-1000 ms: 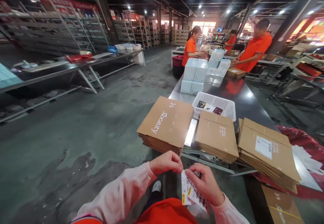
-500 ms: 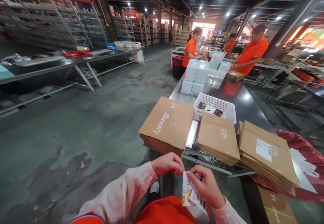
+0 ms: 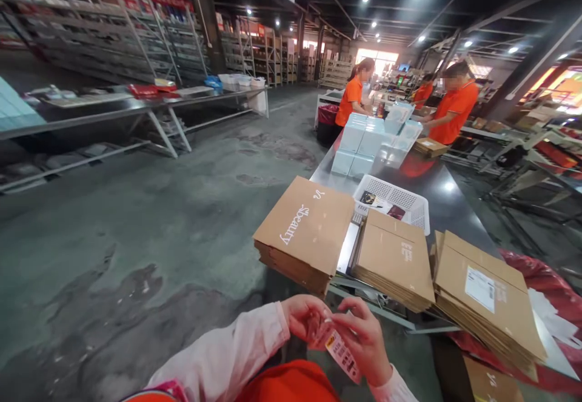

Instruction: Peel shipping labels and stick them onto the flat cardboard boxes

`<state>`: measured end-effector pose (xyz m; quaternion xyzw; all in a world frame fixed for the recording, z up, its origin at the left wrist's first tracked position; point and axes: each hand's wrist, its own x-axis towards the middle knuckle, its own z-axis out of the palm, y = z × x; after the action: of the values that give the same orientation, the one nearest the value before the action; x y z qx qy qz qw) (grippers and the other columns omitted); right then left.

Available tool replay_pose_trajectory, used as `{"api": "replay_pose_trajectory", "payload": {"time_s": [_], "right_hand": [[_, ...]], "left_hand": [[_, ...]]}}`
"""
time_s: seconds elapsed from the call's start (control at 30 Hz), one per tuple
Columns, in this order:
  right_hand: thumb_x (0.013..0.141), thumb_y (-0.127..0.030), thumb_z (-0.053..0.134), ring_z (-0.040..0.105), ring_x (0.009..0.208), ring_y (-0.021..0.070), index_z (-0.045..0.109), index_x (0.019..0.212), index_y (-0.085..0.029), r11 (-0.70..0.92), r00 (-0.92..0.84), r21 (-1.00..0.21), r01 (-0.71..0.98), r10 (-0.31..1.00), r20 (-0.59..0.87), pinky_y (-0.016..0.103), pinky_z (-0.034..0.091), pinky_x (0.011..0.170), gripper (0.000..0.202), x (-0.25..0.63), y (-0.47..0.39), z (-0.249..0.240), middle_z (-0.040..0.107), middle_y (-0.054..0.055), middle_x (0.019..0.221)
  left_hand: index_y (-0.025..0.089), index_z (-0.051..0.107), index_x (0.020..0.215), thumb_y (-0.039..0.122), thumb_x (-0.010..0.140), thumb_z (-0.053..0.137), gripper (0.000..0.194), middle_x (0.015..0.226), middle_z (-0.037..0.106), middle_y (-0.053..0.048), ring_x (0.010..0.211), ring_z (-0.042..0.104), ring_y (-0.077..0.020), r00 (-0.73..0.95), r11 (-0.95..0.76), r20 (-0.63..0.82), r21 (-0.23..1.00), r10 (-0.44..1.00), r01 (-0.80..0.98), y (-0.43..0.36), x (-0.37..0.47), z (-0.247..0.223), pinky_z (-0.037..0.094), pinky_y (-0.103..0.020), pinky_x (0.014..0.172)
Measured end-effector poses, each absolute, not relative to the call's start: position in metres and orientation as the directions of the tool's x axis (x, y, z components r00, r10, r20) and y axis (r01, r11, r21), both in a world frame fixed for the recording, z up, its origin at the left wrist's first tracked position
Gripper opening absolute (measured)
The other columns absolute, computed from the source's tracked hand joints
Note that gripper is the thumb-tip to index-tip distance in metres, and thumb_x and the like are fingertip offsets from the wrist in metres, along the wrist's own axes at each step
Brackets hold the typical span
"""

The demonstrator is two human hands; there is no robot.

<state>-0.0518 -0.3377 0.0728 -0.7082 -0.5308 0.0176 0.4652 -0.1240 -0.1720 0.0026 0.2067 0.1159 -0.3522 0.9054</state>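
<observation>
Hands low at 6 o'clock: left hand (image 3: 304, 316) pinches the shipping label (image 3: 340, 348) w/ fingertips, right hand (image 3: 364, 338) grips its other edge. Flat carton stacks (image 3: 305, 230) at 12 on steel table (image 3: 443, 187), white basket (image 3: 394, 199) behind.

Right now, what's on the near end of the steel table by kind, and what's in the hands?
Stacks of flat brown cartons: 3 (left stack, middle stack, right stack)
White perforated baskets: 1 (white basket)
Printed labels: 1 (label pinched between left hand and right hand)
Total: 5
</observation>
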Motion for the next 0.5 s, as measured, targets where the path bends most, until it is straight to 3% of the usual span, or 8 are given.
{"api": "replay_pose_trajectory", "payload": {"time_s": [0.07,0.13,0.23,0.3,0.4,0.43,0.5], "right_hand": [[0.08,-0.032,0.064,0.062,0.077,0.0151,0.075,0.079,-0.026,-0.093,0.59,-0.768,0.634,0.7,0.402,0.025,0.052,0.068,0.013,-0.041,-0.326,0.056,0.061,0.005,0.083],[0.076,-0.04,0.065,0.062,0.079,0.0175,0.075,0.073,-0.023,-0.25,0.76,-0.834,0.492,0.59,0.272,0.029,0.052,0.073,0.02,-0.027,-0.305,0.036,0.061,0.006,0.083],[0.066,-0.046,0.065,0.061,0.08,0.0207,0.073,0.067,-0.019,-0.428,0.877,-0.838,0.338,0.466,0.117,0.033,0.05,0.076,0.028,0.0,-0.27,0.006,0.061,0.008,0.083],[0.057,-0.047,0.069,0.061,0.077,0.023,0.073,0.08,-0.019,-0.512,0.915,-0.811,0.283,0.398,0.068,0.036,0.049,0.071,0.037,0.02,-0.255,-0.007,0.062,0.008,0.084],[0.049,-0.053,0.073,0.061,0.082,0.0299,0.056,0.123,-0.013,-0.623,0.975,-0.769,0.14,0.22,-0.001,0.041,0.048,0.069,0.086,0.047,-0.256,-0.011,0.063,0.011,0.089],[0.053,-0.057,0.07,0.062,0.084,0.032,0.047,0.131,-0.009,-0.64,0.983,-0.762,0.097,0.18,-0.025,0.043,0.048,0.07,0.095,0.053,-0.261,-0.009,0.064,0.014,0.089],[0.067,-0.063,0.054,0.063,0.087,0.0326,0.043,0.132,-0.005,-0.629,0.979,-0.774,0.075,0.193,-0.062,0.046,0.049,0.074,0.088,0.055,-0.274,-0.003,0.065,0.017,0.09]], "left_hand": [[0.012,0.06,0.07,0.018,0.054,0.065,0.019,0.063,0.06,-0.003,0.057,0.055,-0.0136,0.702,0.678,-0.406,0.231,-0.584,0.698,-0.171,-0.115,-0.014,0.042,-0.025,0.056],[0.015,0.055,0.066,0.025,0.058,0.066,0.018,0.055,0.051,0.001,0.044,0.042,-0.0102,0.678,0.685,-0.472,0.193,-0.563,0.703,-0.17,-0.105,-0.027,0.03,-0.022,0.045],[0.018,0.044,0.055,0.03,0.058,0.065,0.024,0.046,0.035,0.005,0.038,0.026,-0.0073,0.672,0.697,-0.546,0.206,-0.501,0.687,-0.169,-0.093,-0.041,0.016,-0.02,0.043],[0.018,0.041,0.052,0.027,0.053,0.063,0.024,0.046,0.031,0.005,0.04,0.025,-0.0073,0.683,0.693,-0.562,0.248,-0.467,0.677,-0.168,-0.092,-0.048,0.015,-0.02,0.044],[0.019,0.043,0.049,0.025,0.051,0.062,0.021,0.045,0.03,0.004,0.039,0.024,-0.0075,0.678,0.636,-0.602,0.336,-0.423,0.695,-0.164,-0.104,-0.054,0.012,-0.021,0.043],[0.019,0.044,0.047,0.026,0.051,0.063,0.021,0.044,0.031,0.004,0.038,0.024,-0.0076,0.674,0.602,-0.617,0.374,-0.406,0.705,-0.162,-0.111,-0.055,0.011,-0.021,0.042],[0.018,0.047,0.044,0.026,0.051,0.066,0.022,0.041,0.036,0.003,0.036,0.026,-0.0078,0.693,0.536,-0.632,0.472,-0.347,0.7,-0.158,-0.127,-0.053,0.009,-0.021,0.041]]}}
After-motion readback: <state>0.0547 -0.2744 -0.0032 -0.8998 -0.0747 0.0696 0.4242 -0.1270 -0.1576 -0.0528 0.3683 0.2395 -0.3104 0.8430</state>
